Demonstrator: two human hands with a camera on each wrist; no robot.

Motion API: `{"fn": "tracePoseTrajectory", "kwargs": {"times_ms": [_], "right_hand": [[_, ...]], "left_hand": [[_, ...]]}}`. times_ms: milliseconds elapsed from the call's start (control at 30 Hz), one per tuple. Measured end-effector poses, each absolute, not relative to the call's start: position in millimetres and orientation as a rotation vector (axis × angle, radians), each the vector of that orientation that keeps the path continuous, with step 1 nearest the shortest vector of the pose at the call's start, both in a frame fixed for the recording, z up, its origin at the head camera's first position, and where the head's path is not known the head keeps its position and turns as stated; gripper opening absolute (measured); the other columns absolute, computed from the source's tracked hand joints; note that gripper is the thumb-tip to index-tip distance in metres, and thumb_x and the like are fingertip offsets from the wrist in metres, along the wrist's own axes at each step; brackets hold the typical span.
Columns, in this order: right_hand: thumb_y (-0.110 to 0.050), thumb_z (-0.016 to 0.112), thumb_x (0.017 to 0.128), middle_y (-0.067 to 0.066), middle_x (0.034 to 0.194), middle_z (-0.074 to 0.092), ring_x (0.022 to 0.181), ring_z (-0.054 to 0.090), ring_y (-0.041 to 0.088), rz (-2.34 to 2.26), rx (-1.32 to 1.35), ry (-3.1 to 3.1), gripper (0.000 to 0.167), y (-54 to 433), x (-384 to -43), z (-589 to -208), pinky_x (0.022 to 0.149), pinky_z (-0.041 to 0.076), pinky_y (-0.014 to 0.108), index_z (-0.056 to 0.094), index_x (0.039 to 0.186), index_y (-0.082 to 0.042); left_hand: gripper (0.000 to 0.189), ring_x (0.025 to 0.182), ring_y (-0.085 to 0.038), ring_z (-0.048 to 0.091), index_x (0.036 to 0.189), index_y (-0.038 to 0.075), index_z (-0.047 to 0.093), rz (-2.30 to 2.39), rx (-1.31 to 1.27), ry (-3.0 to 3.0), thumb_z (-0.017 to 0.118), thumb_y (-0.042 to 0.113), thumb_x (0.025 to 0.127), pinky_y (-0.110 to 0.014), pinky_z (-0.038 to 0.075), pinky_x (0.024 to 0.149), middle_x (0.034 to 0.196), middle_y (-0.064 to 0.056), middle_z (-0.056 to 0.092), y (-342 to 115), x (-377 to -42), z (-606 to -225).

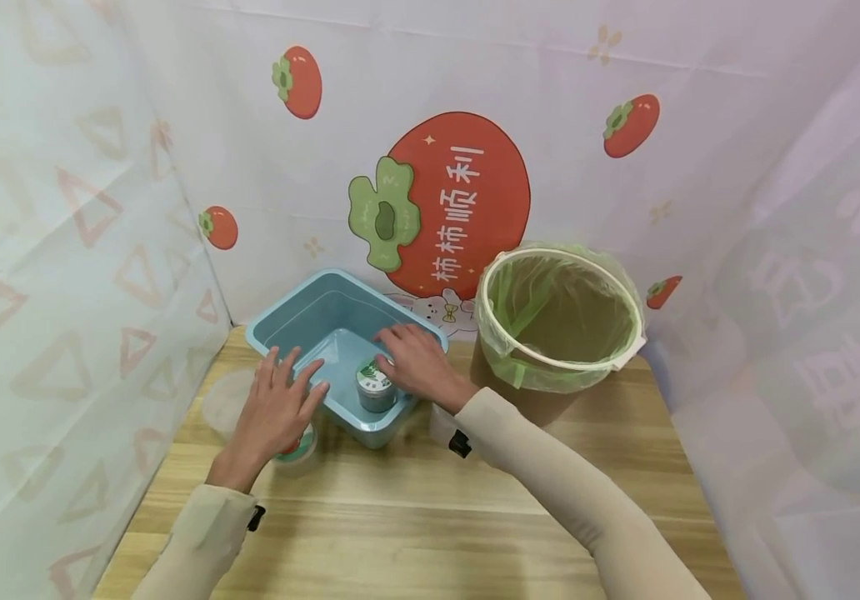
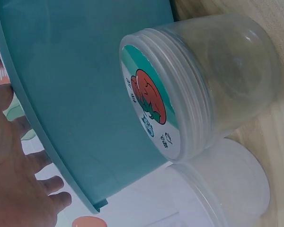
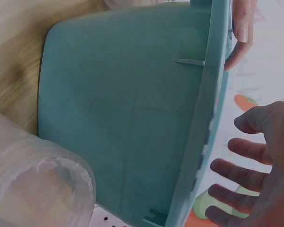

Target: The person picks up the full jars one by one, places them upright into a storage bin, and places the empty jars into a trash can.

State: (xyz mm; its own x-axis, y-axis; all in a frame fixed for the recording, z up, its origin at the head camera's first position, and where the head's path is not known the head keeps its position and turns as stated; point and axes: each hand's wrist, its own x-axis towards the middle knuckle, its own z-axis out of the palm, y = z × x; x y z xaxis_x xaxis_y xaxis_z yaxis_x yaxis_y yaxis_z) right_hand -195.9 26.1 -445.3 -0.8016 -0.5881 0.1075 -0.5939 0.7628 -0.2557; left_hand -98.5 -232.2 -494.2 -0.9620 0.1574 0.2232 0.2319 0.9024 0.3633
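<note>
Jar (image 1: 376,397) upright in the tub (image 1: 325,302), near corner; walls probably there to contain it. Left hand (image 1: 272,412) by the rim, right hand (image 1: 421,362) over the jar: both sets of fingers spread, gripping nothing; right thumb contact unclear.

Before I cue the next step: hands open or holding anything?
Left hand: open, holding nothing.
Right hand: open above the blue tub, holding nothing.
</note>
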Motion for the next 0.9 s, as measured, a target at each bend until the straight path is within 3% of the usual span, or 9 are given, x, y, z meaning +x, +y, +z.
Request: {"fn": "tracePoseTrajectory", "kwargs": {"times_ms": [400, 567, 700, 900], "right_hand": [[-0.034, 0.067, 0.109, 0.008, 0.143, 0.068, 0.138, 0.059, 0.030, 0.424, 0.993, -2.767, 0.038, 50.8, -173.5, -421.1, 0.121, 0.047, 0.051, 0.067, 0.142, -0.014], [-0.033, 0.070, 0.107, 0.008, 0.141, 0.069, 0.135, 0.060, 0.030, 0.426, 0.972, -2.705, 0.040, 63.7, -164.9, -407.1, 0.116, 0.051, 0.049, 0.068, 0.141, -0.014], [-0.031, 0.075, 0.104, 0.011, 0.139, 0.070, 0.138, 0.059, 0.034, 0.404, 0.950, -2.588, 0.037, 74.8, -161.2, -399.3, 0.117, 0.051, 0.051, 0.071, 0.135, -0.013], [-0.026, 0.080, 0.099, 0.017, 0.139, 0.069, 0.141, 0.058, 0.041, 0.418, 0.921, -2.451, 0.040, 94.3, -158.8, -384.9, 0.127, 0.041, 0.055, 0.071, 0.134, -0.008]], "left_hand": [[0.059, 0.161, -0.057, 0.018, 0.166, 0.016, 0.043, -0.573, -0.265, -2.895, 0.057, 0.037, 0.113, -0.075, 0.020, 0.127, 0.172, -0.030, 0.030, -235.1, -76.2, -491.1], [0.065, 0.160, -0.056, 0.020, 0.168, 0.016, 0.040, -0.569, -0.261, -2.868, 0.063, 0.036, 0.110, -0.075, 0.022, 0.125, 0.174, -0.030, 0.025, -236.5, -66.8, -493.3], [0.068, 0.158, -0.058, 0.023, 0.167, 0.013, 0.040, -0.562, -0.259, -2.830, 0.067, 0.033, 0.108, -0.076, 0.025, 0.124, 0.171, -0.032, 0.030, -236.9, -60.4, -496.0], [0.076, 0.155, -0.060, 0.028, 0.168, 0.010, 0.037, -0.527, -0.255, -2.793, 0.072, 0.032, 0.104, -0.077, 0.030, 0.120, 0.166, -0.035, 0.037, -237.6, -51.3, -501.5]]}}
